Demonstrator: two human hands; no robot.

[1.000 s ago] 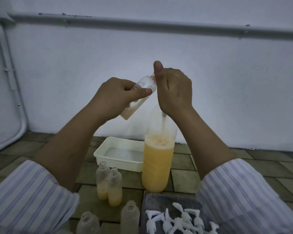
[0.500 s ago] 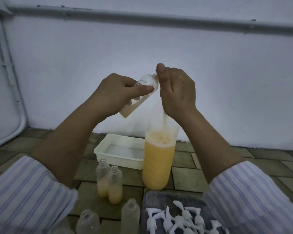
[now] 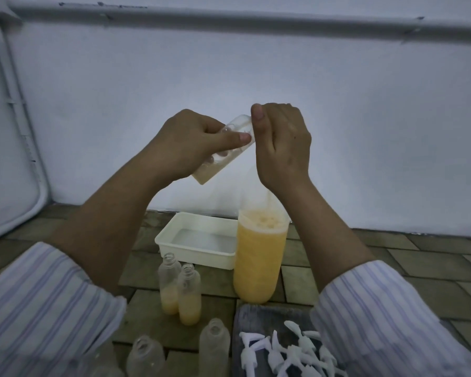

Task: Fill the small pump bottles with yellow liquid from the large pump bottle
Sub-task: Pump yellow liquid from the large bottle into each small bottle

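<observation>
Head view, the only one: left hand (image 3: 193,144) is wrapped round a small clear bottle (image 3: 223,151), thumb pressed across its side, fingers visible through the plastic. Bottle is tilted, mouth end up toward the right hand, base down-left, with a little yellow liquid pooled at the base. It is held in the air above the large bottle and the tray.

Right hand (image 3: 282,145) is curled closed just beside the small bottle's mouth, thumb up; it sits over the top of the large bottle (image 3: 259,257), whatever it grips is hidden by the hand, likely the pump head but cannot tell. Large bottle stands upright on the tiled floor (image 3: 392,262), mostly full of yellow liquid with foam on top, a thin tube running down into it from under the right hand.

White tray (image 3: 199,242) just left of and touching or near the large bottle. Two small open bottles (image 3: 180,289) stand side by side in front of the tray, each part-filled yellow. Two empty bottles (image 3: 214,346) nearer the camera. Dark board (image 3: 259,317) at lower right carries a pile of white pump heads (image 3: 291,355). Striped sleeves (image 3: 44,308) on both arms. White wall (image 3: 229,72) behind
</observation>
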